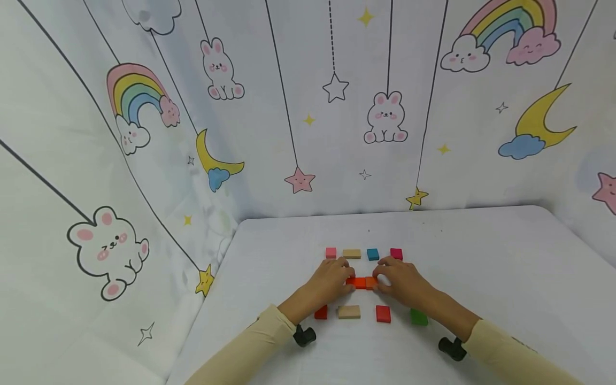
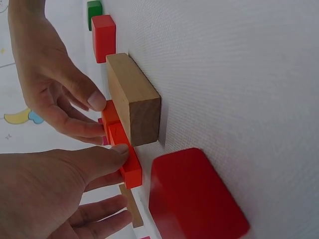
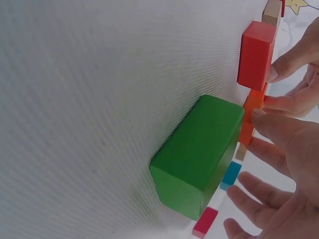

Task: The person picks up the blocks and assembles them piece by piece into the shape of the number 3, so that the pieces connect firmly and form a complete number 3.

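In the head view a red-orange block (image 1: 359,283) and an orange block (image 1: 370,283) lie end to end on the white table, touching. My left hand (image 1: 331,280) pinches the red-orange one between thumb and fingers, from its left side. From the other side my right hand (image 1: 401,279) pinches the orange block, its thumb towards me. Both blocks also appear in the left wrist view, the red-orange block (image 2: 130,167) under my left thumb. In the right wrist view my right thumb and index finger are at the orange block (image 3: 246,132); the other fingers spread loosely.
Behind the hands stand a pink block (image 1: 331,253), a wooden block (image 1: 352,254), a blue block (image 1: 372,254) and a crimson block (image 1: 396,253). Nearer me are a dark red block (image 1: 321,312), another wooden block (image 1: 348,312), a red block (image 1: 383,314) and a green block (image 1: 419,317).
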Demonstrator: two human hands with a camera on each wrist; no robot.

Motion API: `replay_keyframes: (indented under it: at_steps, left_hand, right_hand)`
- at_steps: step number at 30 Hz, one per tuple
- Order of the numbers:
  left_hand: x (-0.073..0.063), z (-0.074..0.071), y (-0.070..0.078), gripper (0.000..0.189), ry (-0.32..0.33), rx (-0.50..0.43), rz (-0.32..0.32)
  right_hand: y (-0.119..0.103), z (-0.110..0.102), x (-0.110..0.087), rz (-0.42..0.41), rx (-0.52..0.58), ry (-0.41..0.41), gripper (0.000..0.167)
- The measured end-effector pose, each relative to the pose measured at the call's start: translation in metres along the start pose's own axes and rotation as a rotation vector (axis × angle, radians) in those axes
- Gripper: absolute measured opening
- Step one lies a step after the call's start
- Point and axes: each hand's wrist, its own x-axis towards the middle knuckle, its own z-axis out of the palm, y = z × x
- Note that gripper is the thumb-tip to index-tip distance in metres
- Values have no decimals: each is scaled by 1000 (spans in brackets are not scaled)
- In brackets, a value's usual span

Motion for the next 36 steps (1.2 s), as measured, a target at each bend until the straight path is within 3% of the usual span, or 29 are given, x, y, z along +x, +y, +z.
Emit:
replay_keyframes:
  at_steps: [17,25,36]
  left_hand:
    - [1,-1,-1,31,-2,19,10]
    - [1,-1,-2,30,-1,16,15]
    - [1,2,-3,29,1,-8,11]
  right_hand:
    - [1,1,2,-11,3,3,31]
    - [4,-4,2,7,17,-8,40]
    - [35,-24,14,72,22,119,47]
